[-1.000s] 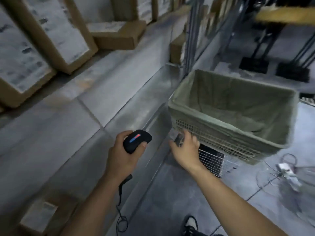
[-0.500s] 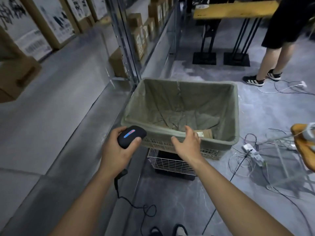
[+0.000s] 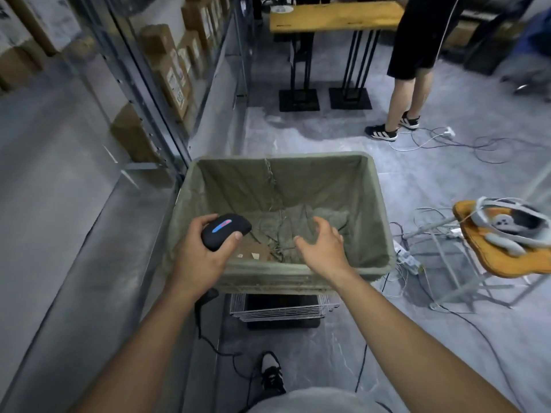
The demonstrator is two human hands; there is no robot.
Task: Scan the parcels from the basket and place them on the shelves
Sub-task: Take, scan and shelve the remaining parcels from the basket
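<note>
parcel is the thing i'm after here, a flat brown one lying at the bottom of the basket, tucked against the near wall, half buried in the rumpled liner.

my right hand is inside the basket, fingers spread wide and curled a bit, holding nothing. from those fingertips the parcel sits lower, toward me and to my left, near but not touching as far as i can tell. its long axis seems to run left-right along the near wall, though most of it is hidden by my left hand and the liner folds, so i wouldn't swear to it.

left hand is wrapped tight around the scanner, thumb on its side, light strip glowing on top. it hovers right over the parcel's left end, so it's technically the nearer one, but it's busy.

so i reckon the grab goes to the right hand: drop down, sweep left, pinch the right edge. shelves with boxes are off to my left.
</note>
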